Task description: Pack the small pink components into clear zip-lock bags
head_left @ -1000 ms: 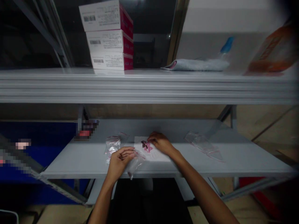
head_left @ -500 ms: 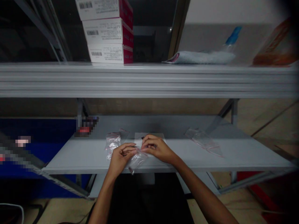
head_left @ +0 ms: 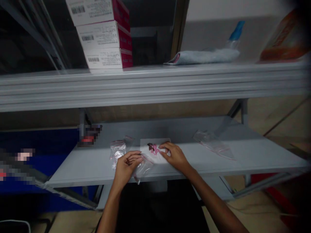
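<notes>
In my left hand [head_left: 127,165] is a small clear zip bag [head_left: 143,168], pinched by its red-lined top edge between thumb and fingers; it hangs over the shelf's front edge. My right hand [head_left: 173,155] reaches over a white sheet of paper [head_left: 145,142], its thumb and index fingertips apart at the right side of a small pile. Small round pink pieces [head_left: 154,149] make up most of that pile. Several dark brown oblong pieces [head_left: 150,146] lie at its left. Beside my left hand rests a bunch of clear zip bags [head_left: 118,149].
Larger clear bags [head_left: 215,144] lie flat on the right of the grey shelf [head_left: 255,152]. Above, an upper shelf [head_left: 150,84] crosses the view, bearing stacked white and pink boxes [head_left: 102,58], a folded cloth [head_left: 206,56] and a blue-topped bottle [head_left: 236,30].
My right hand has let go of the bag's edge and moved right to the pile, uncovering the pink pieces. My left hand still holds the bag. The camera view has tilted slightly.
</notes>
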Tool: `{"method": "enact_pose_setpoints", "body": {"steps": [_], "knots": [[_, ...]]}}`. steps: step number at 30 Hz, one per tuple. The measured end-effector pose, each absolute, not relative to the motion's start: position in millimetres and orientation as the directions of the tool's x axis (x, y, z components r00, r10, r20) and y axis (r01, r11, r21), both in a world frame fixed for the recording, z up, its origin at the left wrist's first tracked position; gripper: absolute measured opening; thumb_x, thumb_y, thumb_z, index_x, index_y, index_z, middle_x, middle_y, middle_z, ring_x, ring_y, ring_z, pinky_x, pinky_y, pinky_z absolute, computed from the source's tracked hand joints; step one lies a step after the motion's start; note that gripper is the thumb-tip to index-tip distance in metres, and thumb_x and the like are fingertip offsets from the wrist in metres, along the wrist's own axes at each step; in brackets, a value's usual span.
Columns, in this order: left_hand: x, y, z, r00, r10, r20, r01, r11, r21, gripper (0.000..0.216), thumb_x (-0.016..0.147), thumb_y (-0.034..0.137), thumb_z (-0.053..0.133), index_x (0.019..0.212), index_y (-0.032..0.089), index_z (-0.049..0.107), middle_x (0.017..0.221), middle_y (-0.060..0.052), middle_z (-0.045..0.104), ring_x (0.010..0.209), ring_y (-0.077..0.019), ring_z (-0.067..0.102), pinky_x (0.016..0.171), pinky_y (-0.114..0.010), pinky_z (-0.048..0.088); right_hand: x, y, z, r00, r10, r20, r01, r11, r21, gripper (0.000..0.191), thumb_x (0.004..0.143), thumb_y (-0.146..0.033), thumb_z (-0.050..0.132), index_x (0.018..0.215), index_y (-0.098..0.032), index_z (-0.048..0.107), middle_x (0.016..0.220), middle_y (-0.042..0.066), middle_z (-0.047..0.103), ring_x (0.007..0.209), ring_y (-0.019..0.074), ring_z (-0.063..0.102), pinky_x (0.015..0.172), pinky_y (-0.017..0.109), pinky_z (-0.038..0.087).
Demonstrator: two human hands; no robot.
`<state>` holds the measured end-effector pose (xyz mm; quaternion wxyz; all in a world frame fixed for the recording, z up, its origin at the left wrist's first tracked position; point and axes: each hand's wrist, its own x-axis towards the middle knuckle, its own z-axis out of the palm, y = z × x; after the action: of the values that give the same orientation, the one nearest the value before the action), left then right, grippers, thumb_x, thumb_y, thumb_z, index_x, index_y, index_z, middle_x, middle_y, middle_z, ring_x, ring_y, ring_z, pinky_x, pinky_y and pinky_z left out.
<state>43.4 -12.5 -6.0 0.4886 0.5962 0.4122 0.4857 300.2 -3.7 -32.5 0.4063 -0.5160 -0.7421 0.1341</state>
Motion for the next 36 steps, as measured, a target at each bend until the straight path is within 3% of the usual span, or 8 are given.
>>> {"method": "enact_pose_setpoints", "body": {"steps": [6, 11, 15, 18, 24, 29, 36], "knots": [[46.6, -10.6, -6.9, 0.185, 0.965, 0.184, 0.080, -0.202, 0.976, 0.029, 0.075, 0.027, 0.079, 0.101, 0.015, 0.071, 0.088, -0.007, 0.078, 0.082, -0.0198, 0.074, 0.079, -0.031, 0.059, 300.5, -1.8, -39.0, -0.169, 0.855, 0.490, 0.721, 0.446, -0.530, 0.015, 0.090, -0.020, 0.061, 0.096, -0.021, 0.074, 0.101, 0.007, 0.069, 0.093, 0.0210, 0.064, 0.086, 0.034, 0.049], [49.0, -11.1, -9.8, 0.206, 0.957, 0.205, 0.102, -0.230, 0.968, 0.028, 0.076, 0.027, 0.078, 0.101, 0.016, 0.071, 0.091, -0.007, 0.078, 0.084, -0.0203, 0.075, 0.081, -0.031, 0.059, 303.2, -3.5, -33.7, -0.125, 0.867, 0.482, 0.710, 0.418, -0.567, 0.009, 0.090, -0.019, 0.063, 0.088, -0.019, 0.072, 0.094, 0.007, 0.068, 0.090, 0.0206, 0.063, 0.083, 0.033, 0.048], [50.2, -15.0, -5.7, 0.233, 0.954, 0.189, 0.138, -0.225, 0.965, 0.029, 0.077, 0.029, 0.078, 0.103, 0.017, 0.070, 0.091, -0.007, 0.079, 0.086, -0.0214, 0.075, 0.081, -0.031, 0.058, 290.4, -16.2, -13.7, -0.143, 0.838, 0.526, 0.517, 0.516, -0.682, 0.007, 0.090, -0.022, 0.065, 0.087, -0.019, 0.071, 0.091, 0.005, 0.066, 0.083, 0.0174, 0.062, 0.073, 0.029, 0.049], [51.8, -17.5, -0.9, 0.260, 0.948, 0.182, 0.163, -0.229, 0.960, 0.030, 0.077, 0.029, 0.077, 0.104, 0.017, 0.070, 0.090, -0.007, 0.079, 0.086, -0.0223, 0.075, 0.080, -0.032, 0.059, 271.9, -29.2, -5.4, -0.208, 0.773, 0.599, 0.364, 0.630, -0.686, 0.008, 0.091, -0.024, 0.065, 0.089, -0.020, 0.072, 0.093, 0.005, 0.067, 0.090, 0.0177, 0.063, 0.081, 0.031, 0.050], [53.5, -16.3, -0.5, 0.279, 0.942, 0.189, 0.162, -0.240, 0.957, 0.030, 0.078, 0.029, 0.077, 0.105, 0.018, 0.070, 0.093, -0.007, 0.079, 0.087, -0.0219, 0.075, 0.082, -0.031, 0.058, 259.4, -30.3, -11.0, -0.286, 0.740, 0.609, 0.351, 0.672, -0.652, 0.015, 0.094, -0.025, 0.060, 0.094, -0.021, 0.074, 0.101, 0.007, 0.066, 0.098, 0.0186, 0.063, 0.088, 0.035, 0.050], [52.7, -13.9, -4.0, 0.247, 0.948, 0.199, 0.162, -0.243, 0.957, 0.028, 0.077, 0.029, 0.077, 0.103, 0.017, 0.071, 0.095, -0.007, 0.078, 0.088, -0.0211, 0.075, 0.079, -0.028, 0.058, 288.9, -15.7, -13.9, -0.099, 0.820, 0.564, 0.510, 0.528, -0.679, 0.016, 0.094, -0.024, 0.058, 0.100, -0.022, 0.073, 0.100, 0.006, 0.068, 0.091, 0.0179, 0.064, 0.078, 0.030, 0.052], [51.2, -13.0, -5.5, 0.257, 0.949, 0.184, 0.192, -0.237, 0.952, 0.031, 0.078, 0.030, 0.076, 0.106, 0.017, 0.070, 0.093, -0.008, 0.079, 0.088, -0.0216, 0.074, 0.081, -0.031, 0.057, 302.1, -5.8, -29.5, -0.209, 0.853, 0.479, 0.693, 0.474, -0.543, 0.012, 0.089, -0.025, 0.066, 0.098, -0.020, 0.072, 0.102, 0.006, 0.070, 0.096, 0.0205, 0.063, 0.088, 0.033, 0.047]]}}
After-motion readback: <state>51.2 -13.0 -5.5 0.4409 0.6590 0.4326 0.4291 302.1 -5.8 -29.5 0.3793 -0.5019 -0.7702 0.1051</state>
